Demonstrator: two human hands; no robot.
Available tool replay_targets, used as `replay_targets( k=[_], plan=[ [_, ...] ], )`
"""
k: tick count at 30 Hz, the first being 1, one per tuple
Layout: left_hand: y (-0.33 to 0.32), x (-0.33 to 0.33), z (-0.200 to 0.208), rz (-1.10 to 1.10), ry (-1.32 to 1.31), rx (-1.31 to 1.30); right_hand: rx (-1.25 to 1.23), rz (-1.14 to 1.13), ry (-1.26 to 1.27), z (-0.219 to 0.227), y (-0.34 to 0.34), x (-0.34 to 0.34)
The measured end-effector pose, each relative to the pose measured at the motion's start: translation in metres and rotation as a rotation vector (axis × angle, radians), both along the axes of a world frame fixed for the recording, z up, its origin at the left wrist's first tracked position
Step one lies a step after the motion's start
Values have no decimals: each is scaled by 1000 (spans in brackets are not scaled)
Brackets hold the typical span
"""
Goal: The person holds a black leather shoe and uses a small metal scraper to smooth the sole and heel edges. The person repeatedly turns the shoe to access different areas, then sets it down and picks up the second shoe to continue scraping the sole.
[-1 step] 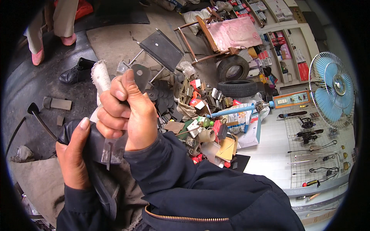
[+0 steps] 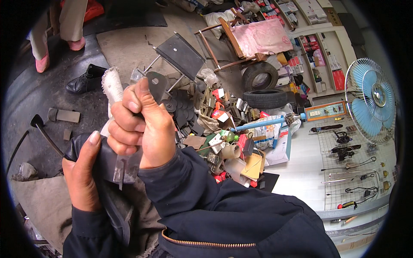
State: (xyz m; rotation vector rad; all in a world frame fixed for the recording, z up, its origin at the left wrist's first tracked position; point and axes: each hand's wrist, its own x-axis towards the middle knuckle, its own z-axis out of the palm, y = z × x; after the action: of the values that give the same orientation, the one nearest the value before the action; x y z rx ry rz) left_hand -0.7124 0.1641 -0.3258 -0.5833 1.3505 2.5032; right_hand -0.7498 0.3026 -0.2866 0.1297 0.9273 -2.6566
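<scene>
My left hand grips a black leather shoe at the lower left, its thumb lying along the shoe's side. Just right of it, my right hand is closed in a fist with the thumb pointing up. A flat grey metal blade comes out below that fist, against the shoe; its handle is hidden by the fingers. A fuzzy white roll shows behind the right hand, and I cannot tell whether the hand touches it. Under the shoe spreads a brown cloth.
A black ankle boot and a hammer-like block lie on the dark mat. Beyond my right hand are a black-topped stool, heaped soles and boxes, tyres and a blue fan. Another person's pink shoes stand far left.
</scene>
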Motion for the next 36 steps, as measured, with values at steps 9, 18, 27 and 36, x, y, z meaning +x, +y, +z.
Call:
replay_targets(
  k=[9,18,27,36],
  plan=[
    [4,2,1,56,4,3,118,29,36,5,-2,7],
    [0,-2,-3,47,-7,-60,-66,-165,17,-5,-3,3],
    [2,2,4,54,-12,-7,-78,-140,-49,11,16,36],
    [5,4,17,69,43,-101,-106,-360,62,2,9,-7]
  ],
)
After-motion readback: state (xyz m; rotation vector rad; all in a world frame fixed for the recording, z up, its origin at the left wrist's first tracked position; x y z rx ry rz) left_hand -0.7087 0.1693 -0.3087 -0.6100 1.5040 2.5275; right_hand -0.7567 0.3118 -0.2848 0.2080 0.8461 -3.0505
